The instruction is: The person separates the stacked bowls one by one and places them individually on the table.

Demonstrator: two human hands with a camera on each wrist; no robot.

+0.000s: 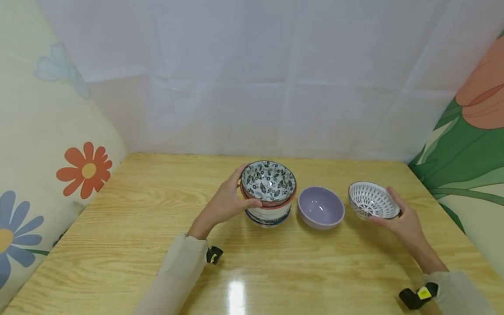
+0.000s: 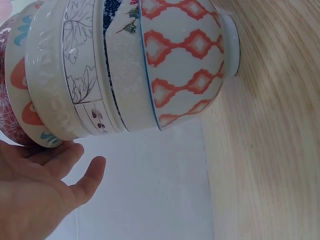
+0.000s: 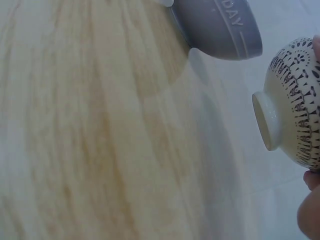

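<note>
**Currently: left hand at the stack, right hand on a patterned bowl**

Wood-grain table (image 1: 118,218) under everything. On it, upright, a tall stack of nested ceramic bowls (image 1: 271,214), left of the other two. Lowest is an orange-diamond bowl (image 2: 182,60), foot on the wood; topmost, a black-and-white leaf-patterned bowl (image 1: 269,181). My left hand (image 1: 224,201) grips the stack near its top, thumb in front, fingers round the far-left side. Best, I judge, to steady it lightly: a sideways push so high up could tip the column.

Just right of the stack, a lilac bowl (image 1: 320,208) stands upright, untouched by either hand. Further right, off the table and tilted, the dark-lattice bowl (image 1: 372,201); my right hand (image 1: 407,225) pinches it at the rim, thumb on the near side. Glaze is probably slick, so I'd set thumb and fingers well opposed and give the lilac rim clearance.

Writing: raised capitals on the lilac wall read "DAY"; whether more letters precede, can't tell. Embossed white bowl (image 2: 46,77) in the stack: relief not legible. Black device (image 1: 409,299) on my right wrist carries a yellow label (image 1: 424,292), too small to read. Brand: none I can identify.
</note>
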